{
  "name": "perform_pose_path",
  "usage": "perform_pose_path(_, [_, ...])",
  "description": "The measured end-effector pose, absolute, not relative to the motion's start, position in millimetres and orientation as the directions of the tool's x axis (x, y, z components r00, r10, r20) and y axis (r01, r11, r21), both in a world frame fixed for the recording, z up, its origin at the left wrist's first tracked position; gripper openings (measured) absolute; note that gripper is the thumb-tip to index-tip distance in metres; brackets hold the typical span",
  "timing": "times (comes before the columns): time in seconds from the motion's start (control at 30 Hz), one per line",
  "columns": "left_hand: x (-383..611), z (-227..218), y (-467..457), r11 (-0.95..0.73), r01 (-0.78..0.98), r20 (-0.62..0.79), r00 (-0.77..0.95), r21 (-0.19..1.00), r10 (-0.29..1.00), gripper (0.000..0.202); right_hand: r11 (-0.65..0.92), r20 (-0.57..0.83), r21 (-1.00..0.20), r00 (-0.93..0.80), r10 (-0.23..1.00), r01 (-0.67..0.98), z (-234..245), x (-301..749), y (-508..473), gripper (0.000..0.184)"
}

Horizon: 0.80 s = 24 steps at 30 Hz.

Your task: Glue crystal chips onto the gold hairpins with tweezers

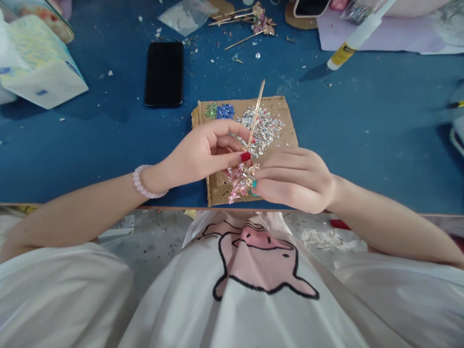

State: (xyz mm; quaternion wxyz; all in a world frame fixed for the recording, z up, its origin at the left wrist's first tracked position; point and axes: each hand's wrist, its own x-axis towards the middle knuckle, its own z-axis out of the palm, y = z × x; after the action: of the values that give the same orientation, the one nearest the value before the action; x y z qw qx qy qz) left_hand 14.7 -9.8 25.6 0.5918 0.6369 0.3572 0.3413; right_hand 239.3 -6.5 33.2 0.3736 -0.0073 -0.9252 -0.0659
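Observation:
A gold hair stick (257,113) is pinched between the red-nailed thumb and fingers of my left hand (210,152), its pointed end away from me. Pink and gold ornaments (237,186) cluster at its near end. My right hand (297,179) is closed beside them, fingertips together; a bit of teal shows at the tips, and what they hold is hidden. Beneath both hands lies a piece of cardboard (216,195). On it are a spread of silvery rhinestones (268,126), a small heap of blue stones (225,111) and a green one (211,111).
A black phone (164,74) lies beyond my left hand on the blue table (119,145). Several ornamented hair sticks (259,21) and a plastic bag (186,17) are at the back. A glue bottle (342,54) is at back right, a tissue box (47,82) at left.

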Motion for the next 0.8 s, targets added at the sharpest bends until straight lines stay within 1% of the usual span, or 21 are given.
perform_pose_path(0.17, [14.3, 25.4, -9.8, -0.066, 0.101, 0.005, 0.505, 0.993, 0.863, 0.038, 0.997, 0.671, 0.055, -0.741, 0.009, 0.062, 33.1, 242.6, -6.1, 0.009])
perform_pose_path(0.27, [14.1, 25.5, -9.3, -0.072, 0.104, 0.010, 0.505, 0.992, 0.863, 0.038, 0.998, 0.665, 0.018, -0.746, 0.037, 0.065, 33.1, 242.8, -7.0, 0.008])
perform_pose_path(0.47, [13.8, 25.0, -9.6, -0.074, 0.077, 0.025, 0.505, 0.994, 0.863, 0.031, 0.999, 0.676, 0.014, -0.736, 0.029, 0.052, 32.2, 240.4, -6.9, 0.008])
perform_pose_path(0.57, [13.4, 23.8, -9.8, -0.093, 0.095, 0.034, 0.496, 0.991, 0.868, 0.033, 0.998, 0.652, 0.003, -0.757, 0.047, 0.065, 32.6, 241.1, -6.6, 0.006])
perform_pose_path(0.7, [12.7, 23.2, -10.2, -0.112, 0.146, 0.026, 0.494, 0.983, 0.869, 0.038, 0.997, 0.628, -0.030, -0.774, 0.074, 0.070, 33.6, 242.9, -6.7, 0.010])
perform_pose_path(0.8, [12.5, 23.8, -10.6, -0.106, 0.143, 0.021, 0.498, 0.984, 0.867, 0.038, 0.997, 0.621, -0.036, -0.780, 0.079, 0.073, 34.1, 242.6, -6.4, 0.009])
